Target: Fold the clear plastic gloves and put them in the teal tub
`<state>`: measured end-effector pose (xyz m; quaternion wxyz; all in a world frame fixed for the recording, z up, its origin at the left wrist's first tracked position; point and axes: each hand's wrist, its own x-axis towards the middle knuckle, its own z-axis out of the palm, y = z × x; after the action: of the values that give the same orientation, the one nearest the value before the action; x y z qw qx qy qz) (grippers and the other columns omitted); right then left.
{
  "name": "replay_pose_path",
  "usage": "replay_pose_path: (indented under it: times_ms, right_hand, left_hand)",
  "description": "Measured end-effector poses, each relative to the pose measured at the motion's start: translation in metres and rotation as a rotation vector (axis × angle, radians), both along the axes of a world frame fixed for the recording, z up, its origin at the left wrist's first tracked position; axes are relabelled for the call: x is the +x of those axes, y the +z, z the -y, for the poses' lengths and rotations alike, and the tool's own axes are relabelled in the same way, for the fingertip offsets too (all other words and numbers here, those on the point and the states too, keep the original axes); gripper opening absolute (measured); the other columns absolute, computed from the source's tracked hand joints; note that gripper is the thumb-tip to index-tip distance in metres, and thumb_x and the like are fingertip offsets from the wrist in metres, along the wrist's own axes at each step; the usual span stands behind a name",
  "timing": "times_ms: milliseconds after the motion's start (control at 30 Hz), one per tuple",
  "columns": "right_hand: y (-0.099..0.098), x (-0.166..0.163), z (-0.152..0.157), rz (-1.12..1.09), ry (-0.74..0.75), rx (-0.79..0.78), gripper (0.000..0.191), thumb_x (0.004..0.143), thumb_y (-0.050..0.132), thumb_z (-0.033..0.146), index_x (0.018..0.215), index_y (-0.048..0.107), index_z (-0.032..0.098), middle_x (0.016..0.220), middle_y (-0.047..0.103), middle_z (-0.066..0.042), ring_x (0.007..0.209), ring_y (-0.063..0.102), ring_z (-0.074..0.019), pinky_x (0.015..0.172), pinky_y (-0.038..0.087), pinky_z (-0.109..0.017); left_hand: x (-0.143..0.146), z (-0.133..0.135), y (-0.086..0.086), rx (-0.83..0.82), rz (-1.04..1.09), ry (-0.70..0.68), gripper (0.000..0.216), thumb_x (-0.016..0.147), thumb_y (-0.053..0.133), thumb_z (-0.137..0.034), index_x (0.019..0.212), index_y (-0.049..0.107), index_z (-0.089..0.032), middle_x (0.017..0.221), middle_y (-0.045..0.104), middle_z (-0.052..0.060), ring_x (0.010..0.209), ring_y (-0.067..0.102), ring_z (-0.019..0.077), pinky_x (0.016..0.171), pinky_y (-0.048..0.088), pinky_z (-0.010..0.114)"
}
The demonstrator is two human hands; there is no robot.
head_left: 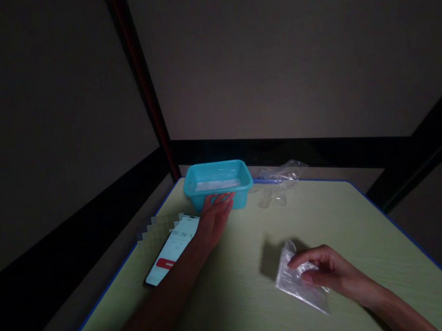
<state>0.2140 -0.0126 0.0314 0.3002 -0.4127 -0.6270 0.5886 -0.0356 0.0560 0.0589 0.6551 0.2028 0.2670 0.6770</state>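
My right hand (328,269) pinches a small clear plastic bag (297,285) between thumb and fingers, over the right front part of the table. The bag looks flat and creased; whether anything is inside, I cannot tell. My left hand (217,216) reaches forward to the front wall of a turquoise plastic basin (243,181), its fingers stretched out at the rim. On the bottom of the basin lies something whitish and flat (217,185).
A phone (175,247) with a running timer lies beside my left forearm. Crumpled clear plastic (283,173) sits at the table's back edge, right of the basin. The pale green table (238,293) has a blue edge; walls stand behind and left.
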Motion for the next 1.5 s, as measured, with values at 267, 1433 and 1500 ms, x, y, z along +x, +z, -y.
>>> replay_pose_path:
  times_ms: [267,1433,1500]
  right_hand:
    - [0.003,0.004,-0.004,-0.011,-0.118,0.008,0.034,0.060,0.075,0.049,0.079,0.076,0.021,0.060,0.060,-0.001,0.051,0.046,-0.0106,0.047,0.035,-0.022]
    - [0.114,-0.063,-0.077,0.261,0.046,0.350,0.027,0.073,0.063,0.023,0.099,0.072,0.024,0.098,0.073,-0.002,0.082,0.067,-0.0210,0.073,0.054,-0.036]
    - [0.111,-0.067,-0.080,0.277,0.056,0.352,0.028,0.073,0.062,0.021,0.099,0.072,0.024,0.097,0.073,-0.002,0.082,0.066,-0.0208,0.075,0.053,-0.037]
  left_hand:
    - [0.011,0.015,0.007,0.050,-0.040,-0.071,0.034,0.066,0.063,-0.001,0.091,0.050,-0.020,0.094,0.065,0.000,0.105,0.061,0.0160,0.108,0.033,0.038]
    - [0.021,0.117,-0.048,0.013,0.012,-0.307,0.078,0.063,0.078,-0.026,0.130,0.042,-0.042,0.131,0.051,0.003,0.129,0.040,0.0305,0.113,0.021,0.046]
    - [0.021,0.117,-0.049,0.003,0.044,-0.306,0.079,0.063,0.079,-0.027,0.131,0.041,-0.040,0.130,0.052,0.004,0.128,0.042,0.0308,0.113,0.023,0.047]
